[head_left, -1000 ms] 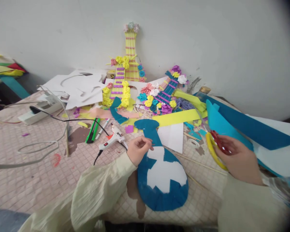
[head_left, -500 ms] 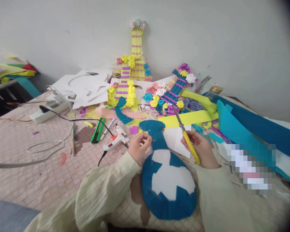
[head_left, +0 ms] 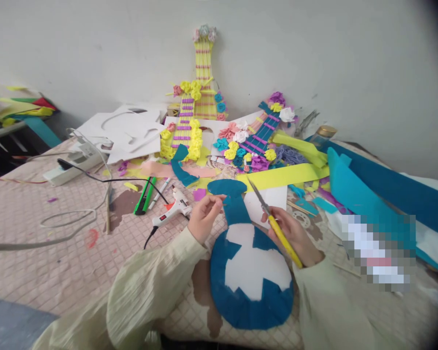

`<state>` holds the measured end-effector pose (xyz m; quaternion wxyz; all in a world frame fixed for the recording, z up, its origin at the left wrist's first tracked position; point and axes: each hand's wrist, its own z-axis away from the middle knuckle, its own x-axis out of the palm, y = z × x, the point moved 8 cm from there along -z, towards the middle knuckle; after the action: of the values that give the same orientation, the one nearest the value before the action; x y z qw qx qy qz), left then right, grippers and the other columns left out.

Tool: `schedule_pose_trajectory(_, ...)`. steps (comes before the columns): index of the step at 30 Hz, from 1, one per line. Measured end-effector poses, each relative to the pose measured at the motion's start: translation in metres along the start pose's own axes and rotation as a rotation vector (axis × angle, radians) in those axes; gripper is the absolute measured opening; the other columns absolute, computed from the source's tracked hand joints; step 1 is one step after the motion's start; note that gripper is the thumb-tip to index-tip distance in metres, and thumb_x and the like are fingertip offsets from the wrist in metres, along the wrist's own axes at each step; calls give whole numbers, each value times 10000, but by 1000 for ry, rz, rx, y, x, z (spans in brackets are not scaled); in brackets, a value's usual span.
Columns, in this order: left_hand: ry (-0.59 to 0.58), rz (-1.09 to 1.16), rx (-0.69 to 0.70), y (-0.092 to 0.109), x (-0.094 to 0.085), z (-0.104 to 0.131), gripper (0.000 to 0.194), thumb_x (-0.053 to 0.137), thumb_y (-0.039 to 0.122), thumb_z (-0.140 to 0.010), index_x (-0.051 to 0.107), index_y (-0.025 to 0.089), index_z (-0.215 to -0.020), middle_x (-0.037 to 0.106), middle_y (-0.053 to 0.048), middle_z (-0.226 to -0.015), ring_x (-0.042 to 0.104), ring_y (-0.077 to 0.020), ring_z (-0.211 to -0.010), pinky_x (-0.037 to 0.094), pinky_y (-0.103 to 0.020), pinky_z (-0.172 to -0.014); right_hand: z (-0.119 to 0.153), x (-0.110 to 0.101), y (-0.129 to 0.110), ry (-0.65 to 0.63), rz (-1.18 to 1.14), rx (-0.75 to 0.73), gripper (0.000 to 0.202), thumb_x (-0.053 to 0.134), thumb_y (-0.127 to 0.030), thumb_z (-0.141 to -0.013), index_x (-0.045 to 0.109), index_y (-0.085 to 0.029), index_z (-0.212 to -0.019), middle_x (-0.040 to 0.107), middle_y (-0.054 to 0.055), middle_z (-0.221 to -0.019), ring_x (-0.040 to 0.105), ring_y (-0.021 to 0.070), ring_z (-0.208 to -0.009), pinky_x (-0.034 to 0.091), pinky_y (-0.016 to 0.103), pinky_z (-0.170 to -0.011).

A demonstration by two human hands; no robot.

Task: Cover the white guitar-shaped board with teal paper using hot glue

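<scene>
In front of me a guitar-shaped card piece [head_left: 253, 311] lies flat, its edges covered in dark blue paper and a white patch showing in the middle. My left hand [head_left: 203, 219] is beside its neck, thumb and fingers pinched together. Whatever may be between those fingertips is too small to make out. My right hand [head_left: 297, 234] grips yellow-handled scissors [head_left: 285, 242] to the right of the neck. Their narrow metal blades point up and left, near the blue rounded head of the piece.
A white glue gun [head_left: 173, 210], a green box cutter [head_left: 145, 195] and a white pen lie to the left. Behind stand flower-trimmed paper instruments [head_left: 184, 124]. Blue paper strips [head_left: 394, 175] lie right; a power strip [head_left: 75, 163] and cables lie left.
My right hand and the scissors have moved left and slightly down, bringing the blades nearer the card's neck. My left hand has shifted slightly left, still pinched. The whole view has shifted slightly.
</scene>
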<state>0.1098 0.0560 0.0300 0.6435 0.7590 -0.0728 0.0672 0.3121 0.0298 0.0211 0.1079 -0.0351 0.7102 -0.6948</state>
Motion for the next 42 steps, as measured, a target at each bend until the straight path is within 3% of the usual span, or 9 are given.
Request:
schedule_pose_trajectory(5, -123, 119, 47, 14, 8, 4, 234, 606, 323, -763, 511, 139, -655, 658, -119, -1015, 610, -195, -945, 472, -333, -827, 9, 15, -6, -196, 79, 121, 452, 687, -403, -666, 550, -161, -1022, 585, 70, -820, 566, 169, -710, 493, 282, -596)
schedule_pose_trajectory(9, -195, 218, 31, 27, 11, 8, 242, 619, 288, -761, 492, 138, -620, 659, -119, -1042, 608, -235, -993, 465, -385, -872, 16, 29, -20, -357, 144, 70, 417, 578, -517, -730, 579, -149, -927, 562, 68, -748, 540, 161, -675, 474, 278, -597)
schedule_pose_trajectory(13, -181, 256, -50, 30, 7, 8, 226, 636, 277, -746, 515, 134, -621, 663, -102, -1014, 615, -246, -980, 522, -378, -799, 20, 30, -9, -318, 139, 97, 448, 578, -534, -723, 567, -178, -995, 540, 64, -778, 533, 173, -704, 477, 287, -611)
schedule_pose_trajectory(17, -170, 281, -105, 28, 5, 7, 215, 674, 276, -706, 548, 128, -615, 676, -63, -867, 654, -199, -835, 568, -330, -703, 25, 37, 2, -367, 139, 158, 494, 547, -579, -720, 558, -187, -1020, 524, 60, -766, 507, 170, -688, 461, 271, -563)
schedule_pose_trajectory(25, -96, 200, -95, 28, 0, 8, 236, 704, 310, -657, 568, 132, -585, 650, -45, -746, 638, -158, -730, 578, -275, -628, 26, 50, -13, -391, 164, 106, 469, 496, -573, -758, 561, -170, -989, 462, 24, -713, 463, 139, -635, 433, 263, -582)
schedule_pose_trajectory(35, -88, 113, -61, 33, -1, 5, 257, 724, 347, -618, 593, 138, -549, 647, -50, -686, 634, -164, -679, 572, -265, -569, 24, 53, -10, -386, 146, 140, 496, 510, -618, -723, 563, -160, -905, 434, 15, -671, 410, 118, -568, 362, 244, -493)
schedule_pose_trajectory(42, -87, 100, -67, 32, -2, 4, 228, 724, 320, -612, 602, 138, -549, 659, -54, -689, 634, -171, -691, 567, -272, -577, 26, 51, -3, -389, 126, 176, 420, 537, -571, -730, 562, -191, -908, 459, 3, -676, 428, 122, -594, 391, 253, -545)
